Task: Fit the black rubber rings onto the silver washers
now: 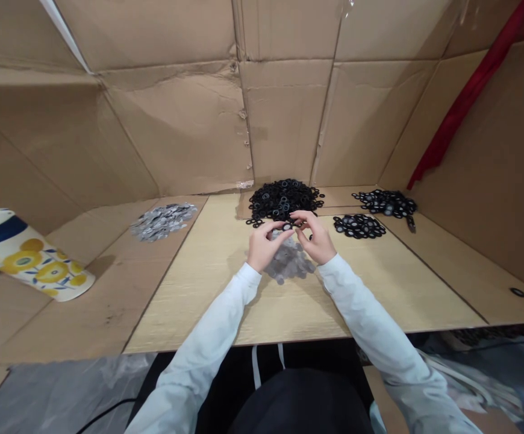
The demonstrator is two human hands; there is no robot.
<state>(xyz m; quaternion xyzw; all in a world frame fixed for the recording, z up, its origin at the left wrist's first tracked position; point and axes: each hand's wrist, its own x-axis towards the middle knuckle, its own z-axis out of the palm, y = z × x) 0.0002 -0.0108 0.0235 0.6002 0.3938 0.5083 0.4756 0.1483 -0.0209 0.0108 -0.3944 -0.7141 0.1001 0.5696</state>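
Between the thumb and fingers of my left hand [264, 246] is a small black ring [287, 227] with a pale centre. Close on its right, my right hand [317, 239] has its thumb and fingers curled together; a dark bit shows at the fingertips, too small to make out. Below both hands lies a loose pile of translucent grey discs [290, 260], partly covered by the fingers. Just behind the hands rises a large heap of black rings [284, 198].
At left lies a pile of silvery discs [162, 221], near a tilted, flower-patterned cylinder [45, 262]. Two groups of black rings with pale centres, one nearer [359, 226] and one farther [388, 203], lie at right. A single ring [517, 292] sits far right. Cardboard walls [284, 120] enclose the board.
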